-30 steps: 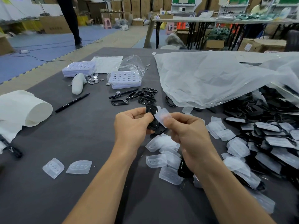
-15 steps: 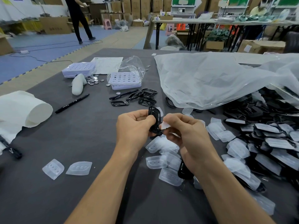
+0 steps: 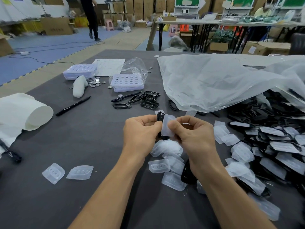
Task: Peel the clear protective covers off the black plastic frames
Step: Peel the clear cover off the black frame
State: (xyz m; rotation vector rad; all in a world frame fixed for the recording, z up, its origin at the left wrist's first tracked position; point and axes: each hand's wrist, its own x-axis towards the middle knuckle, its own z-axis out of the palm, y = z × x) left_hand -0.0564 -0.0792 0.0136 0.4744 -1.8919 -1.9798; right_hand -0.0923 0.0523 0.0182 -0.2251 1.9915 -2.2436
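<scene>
Both forearms [image 3: 115, 187] bare; left grip [image 3: 140, 131], right grip [image 3: 194, 136] bare.

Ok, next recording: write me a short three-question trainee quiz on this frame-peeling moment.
1. True or false: the left hand grips the black plastic frame.
2. The right hand pinches: A) a metal coin, B) the clear plastic cover, C) a black pen.
3. Fill in: the two loose clear covers lie on the dark grey table to the ___ of both forearms.
Key: 1 true; 2 B; 3 left.
</scene>
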